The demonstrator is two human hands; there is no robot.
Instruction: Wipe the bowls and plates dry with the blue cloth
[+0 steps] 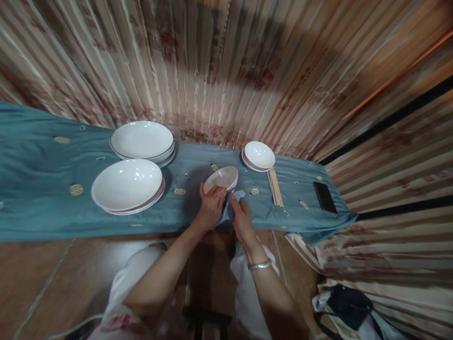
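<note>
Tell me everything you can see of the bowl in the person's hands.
The bowl is small, round and white inside, with a smooth shine like glazed ceramic and faint darker marks outside. It looks tilted. The left hand grips its near rim; the right hand holds a bluish cloth close by its near side. Whether it rests on the tablecloth is unclear.

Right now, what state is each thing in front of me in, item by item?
White bowl: tilted, held in the left hand
Pale blue cloth: bunched in the right hand
Front-left large bowls: stacked, open side up
Rear-left large bowls: stacked, open side up
Small bowls: stacked, open side up
Chopsticks: lying side by side
Smartphone: lying flat, dark
Tablecloth: spread, creased
</note>
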